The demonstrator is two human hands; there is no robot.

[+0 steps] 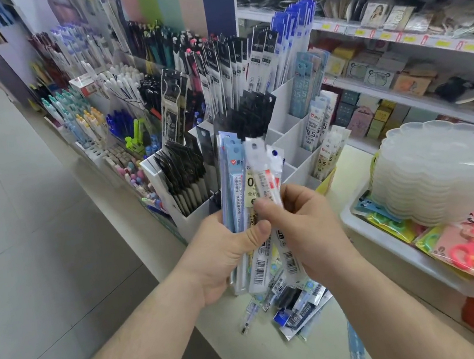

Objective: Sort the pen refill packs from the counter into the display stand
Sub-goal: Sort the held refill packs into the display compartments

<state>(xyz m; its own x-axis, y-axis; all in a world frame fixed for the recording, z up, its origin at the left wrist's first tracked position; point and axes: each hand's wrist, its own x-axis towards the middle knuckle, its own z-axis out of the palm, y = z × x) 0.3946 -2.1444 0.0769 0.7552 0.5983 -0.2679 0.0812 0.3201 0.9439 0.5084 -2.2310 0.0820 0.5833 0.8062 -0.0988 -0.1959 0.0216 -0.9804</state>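
White compartmented display stand (291,140) sits at 12 o'clock, holding glossy, slim upright packs. Left hand (225,251) grips a fanned bundle of refill packs (239,185); right hand (304,224) pinches one clear-sleeved pack within it. Loose packs (298,308) lie on the smooth counter (286,356) at 6 o'clock.

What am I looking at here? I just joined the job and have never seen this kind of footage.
There is no machine: one head-worn camera looks down at a person's bare hands in a stationery shop. The left hand grips a fanned bundle of pen refill packs; the right hand pinches one pack in that fan. More loose packs lie on the counter below. Behind stands the white display stand, its compartments partly filled with packs.
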